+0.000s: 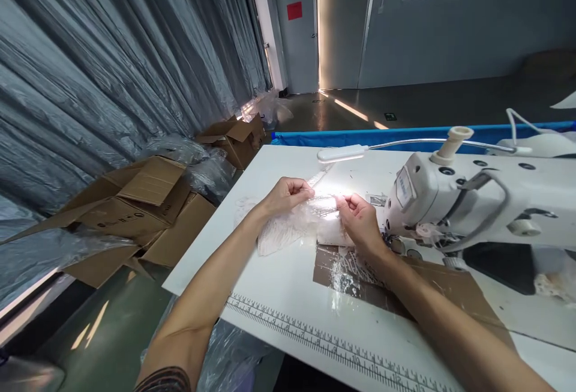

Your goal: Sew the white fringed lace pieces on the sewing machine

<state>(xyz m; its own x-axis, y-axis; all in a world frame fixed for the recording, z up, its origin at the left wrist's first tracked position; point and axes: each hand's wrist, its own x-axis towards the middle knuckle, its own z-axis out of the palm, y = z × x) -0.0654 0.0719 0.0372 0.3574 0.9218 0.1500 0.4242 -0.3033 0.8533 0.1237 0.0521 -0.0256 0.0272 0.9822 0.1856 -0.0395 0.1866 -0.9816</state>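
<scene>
Forearms (220, 269) lead to left hand (288, 195) and right hand (359, 219), apart but pinching white lacy fabric (279, 239), probably best kept evenly taut under the lamp (342, 153), near the left edge of the tabletop (279, 284).

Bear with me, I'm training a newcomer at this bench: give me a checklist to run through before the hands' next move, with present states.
1. Left hand gripping the lacy white fabric: ok, its fingers pinch it.
2. Right hand gripping too: ok, fingertips are pinched at the fabric.
3. Lamp lit over the work: ok, it shines on the fabric.
4. Fabric lying smooth: not ok, it is bunched around the hands.
5. Needle of the sewing machine raised: cannot tell, it is not discernible.
</scene>
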